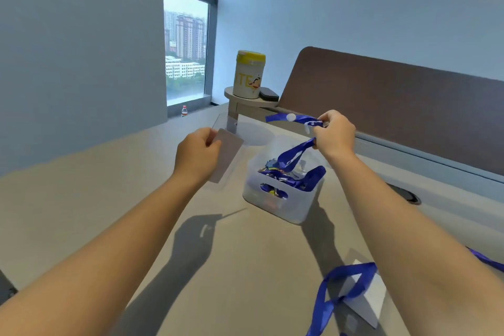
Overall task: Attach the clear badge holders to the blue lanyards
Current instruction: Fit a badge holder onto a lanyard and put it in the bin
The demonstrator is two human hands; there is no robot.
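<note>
My left hand is raised over the table and pinches a clear badge holder by its top edge; the holder hangs tilted, with a pale card inside. My right hand is up at the same height, shut on a blue lanyard. One end of that strap sticks out to the left and the rest trails down into a translucent white bin. More blue lanyards lie tangled inside the bin. A finished-looking lanyard lies on the table at the near right, across a badge holder.
A grey table spans the view. A white canister with a yellow lid and a dark small case stand on a round shelf behind. A brown partition runs along the right. A cable grommet sits right of the bin.
</note>
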